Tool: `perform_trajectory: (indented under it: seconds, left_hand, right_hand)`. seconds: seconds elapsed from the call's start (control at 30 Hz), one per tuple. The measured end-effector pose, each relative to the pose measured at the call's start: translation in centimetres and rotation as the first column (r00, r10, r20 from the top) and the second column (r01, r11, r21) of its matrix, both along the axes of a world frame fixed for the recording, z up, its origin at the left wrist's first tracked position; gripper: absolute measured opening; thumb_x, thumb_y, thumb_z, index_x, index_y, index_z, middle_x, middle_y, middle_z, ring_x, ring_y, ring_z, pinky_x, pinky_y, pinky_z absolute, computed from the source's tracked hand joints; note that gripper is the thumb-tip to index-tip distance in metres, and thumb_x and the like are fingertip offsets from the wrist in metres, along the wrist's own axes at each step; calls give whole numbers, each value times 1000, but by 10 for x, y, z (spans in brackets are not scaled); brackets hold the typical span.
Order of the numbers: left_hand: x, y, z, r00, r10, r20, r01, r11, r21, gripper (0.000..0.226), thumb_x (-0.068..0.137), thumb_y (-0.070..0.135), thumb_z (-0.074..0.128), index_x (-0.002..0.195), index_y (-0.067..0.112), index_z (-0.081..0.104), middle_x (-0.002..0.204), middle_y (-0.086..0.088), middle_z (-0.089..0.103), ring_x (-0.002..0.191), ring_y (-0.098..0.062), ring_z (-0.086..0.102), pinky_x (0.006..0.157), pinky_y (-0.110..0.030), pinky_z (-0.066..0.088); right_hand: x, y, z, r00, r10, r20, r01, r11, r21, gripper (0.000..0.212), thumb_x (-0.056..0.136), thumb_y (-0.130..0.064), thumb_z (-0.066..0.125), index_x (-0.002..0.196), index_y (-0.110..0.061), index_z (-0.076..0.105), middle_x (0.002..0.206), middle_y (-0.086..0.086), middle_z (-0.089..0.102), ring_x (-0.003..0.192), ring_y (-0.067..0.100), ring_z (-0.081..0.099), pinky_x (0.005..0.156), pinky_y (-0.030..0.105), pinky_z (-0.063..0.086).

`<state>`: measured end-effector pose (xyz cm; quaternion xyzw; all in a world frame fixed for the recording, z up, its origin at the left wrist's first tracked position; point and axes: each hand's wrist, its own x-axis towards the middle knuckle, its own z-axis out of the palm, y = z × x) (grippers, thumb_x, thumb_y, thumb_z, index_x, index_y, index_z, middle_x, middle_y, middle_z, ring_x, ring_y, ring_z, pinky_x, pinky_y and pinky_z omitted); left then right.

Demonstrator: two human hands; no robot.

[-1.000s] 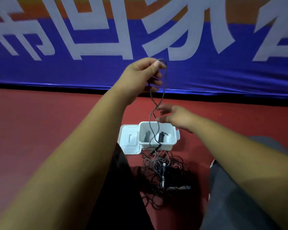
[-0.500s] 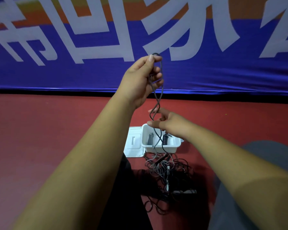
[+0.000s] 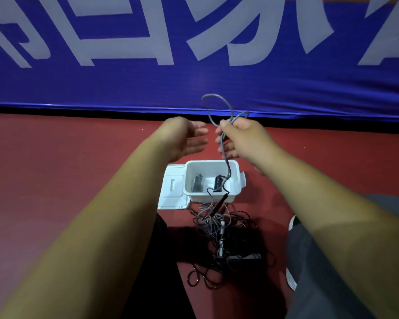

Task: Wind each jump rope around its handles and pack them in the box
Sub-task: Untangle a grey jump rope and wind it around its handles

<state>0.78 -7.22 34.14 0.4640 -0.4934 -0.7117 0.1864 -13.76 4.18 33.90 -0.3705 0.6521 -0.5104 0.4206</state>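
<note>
down on the red floor [image 3: 55, 180], just short of the blue banner [image 3: 124, 88] walling off the far side: white box [image 3: 237, 178], open, with its lid [image 3: 173, 192] lying flat against the left edge. inside, two wound bundles, a grey one [image 3: 197, 183] to the left and a black one [image 3: 218, 184] to the right, apart from each other. against the box's near wall, a tangle of ropes [image 3: 221, 231] spreading back toward the body, hemmed by a dark trouser leg [image 3: 159, 261] on the left and a grey one [image 3: 320, 272] on the right. wide stretches of floor out to the left of the lid and to the right of the box.

above the box, both hands raised, near each other but apart. right hand [image 3: 242, 139] pinching a grey rope [image 3: 217, 97] between thumb and forefinger, lower fingers loosely spread; a loop standing up over the knuckles, the rest dropping past the palm into the box and meeting a black handle [image 3: 220, 203] slanted across the near rim, down into the tangle. left hand [image 3: 184, 139] released, fingers straight, palm turned toward the right hand, a small gap between them.
</note>
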Motion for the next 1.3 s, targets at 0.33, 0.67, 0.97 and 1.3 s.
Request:
perform_trajectory:
  seconds: [0.33,0.67,0.97,1.3]
  left_hand:
    - [-30,31,-37,593,-653,472,793,577,-197,36,97,19,74,133,21,67,119,4,72,108,-8,65,88,-16,50]
    - [-36,27,-35,831,-511,219,553,802,-228,12,103,20,66,99,9,67,103,-9,78,87,-17,74,75,-27,59]
    - [-40,20,-22,977,-212,7,212,975,-74,21,102,22,68,114,5,72,100,-7,80,81,-20,77,75,-30,65]
    - [-35,8,-15,980,153,-125,-129,975,181,10,105,25,63,99,20,69,83,6,79,69,-4,75,60,-20,61]
  right_hand:
    - [-29,-1,13,932,-181,315,204,978,-43,27,110,-34,58,100,-13,71,91,11,72,71,22,72,68,39,64]
    - [-50,-5,-13,932,-310,189,263,936,235,43,107,-48,58,136,-16,59,121,10,68,99,24,73,84,42,61]
    - [-26,18,-39,967,-103,233,29,953,301,22,101,-15,49,103,-13,71,102,13,75,90,31,67,79,39,57]
    - [-14,28,-52,991,136,19,-137,961,241,38,94,-44,79,128,-31,67,112,-6,75,80,14,78,73,32,57]
